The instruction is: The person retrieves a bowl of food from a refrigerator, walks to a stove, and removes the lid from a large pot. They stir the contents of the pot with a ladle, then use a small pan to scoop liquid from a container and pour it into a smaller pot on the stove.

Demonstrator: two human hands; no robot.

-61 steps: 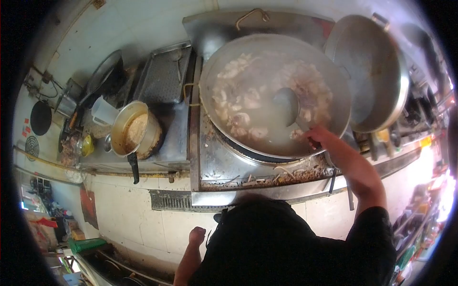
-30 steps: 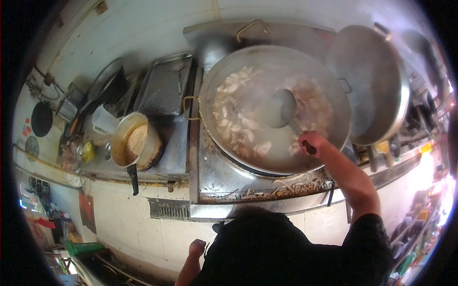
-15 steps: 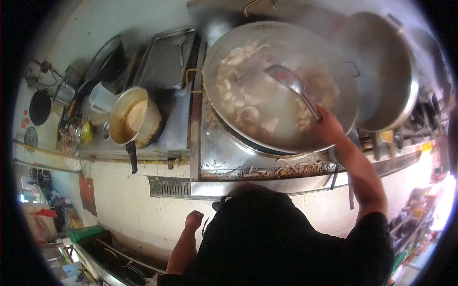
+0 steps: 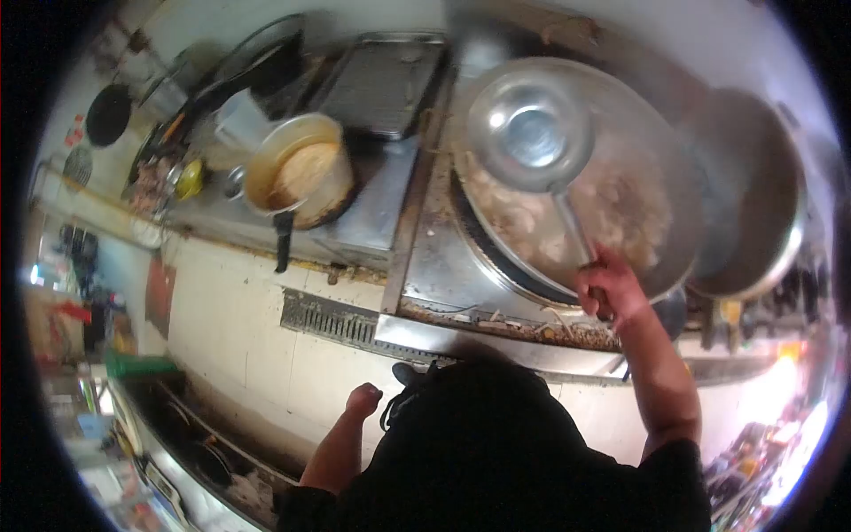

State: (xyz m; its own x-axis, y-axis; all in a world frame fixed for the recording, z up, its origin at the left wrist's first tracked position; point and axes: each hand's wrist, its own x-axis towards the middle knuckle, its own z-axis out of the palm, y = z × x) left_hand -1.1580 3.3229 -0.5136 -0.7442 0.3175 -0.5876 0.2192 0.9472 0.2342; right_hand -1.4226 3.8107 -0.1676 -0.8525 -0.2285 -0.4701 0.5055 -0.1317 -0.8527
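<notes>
Food [image 4: 628, 208] partly behind ladle [image 4: 530, 129]

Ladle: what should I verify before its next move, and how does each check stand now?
1. Right hand gripping the ladle: ok.
2. Ladle lifted over the wok, its bowl clear of the food: ok.
3. Left hand away from the wok: ok.
4. Stove free of scraps: not ok, they litter its front edge.
5. Food cooked through: cannot tell.
</notes>
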